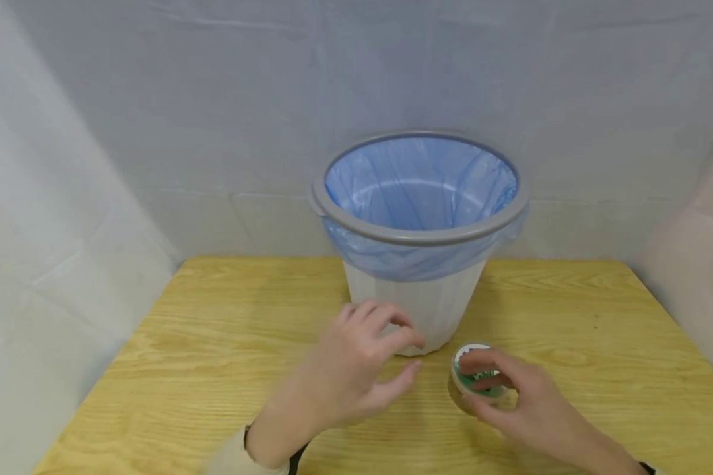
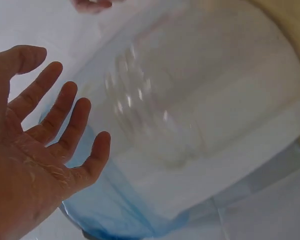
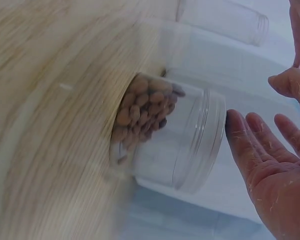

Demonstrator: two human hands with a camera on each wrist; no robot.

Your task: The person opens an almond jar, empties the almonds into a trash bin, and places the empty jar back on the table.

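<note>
In the head view the right hand (image 1: 513,396) covers most of the jar (image 1: 474,379), so only part of its white-rimmed, green-printed top shows, and the print is too small to read. Both forearms are cut off by the lower edge. The left wrist view blurs the jar (image 2: 155,115) into a clear smear before the wastebasket (image 2: 230,100). In the right wrist view the table (image 3: 45,125) is streaked with blur, and the brown pieces (image 3: 142,107) in the jar cannot be identified.
</note>
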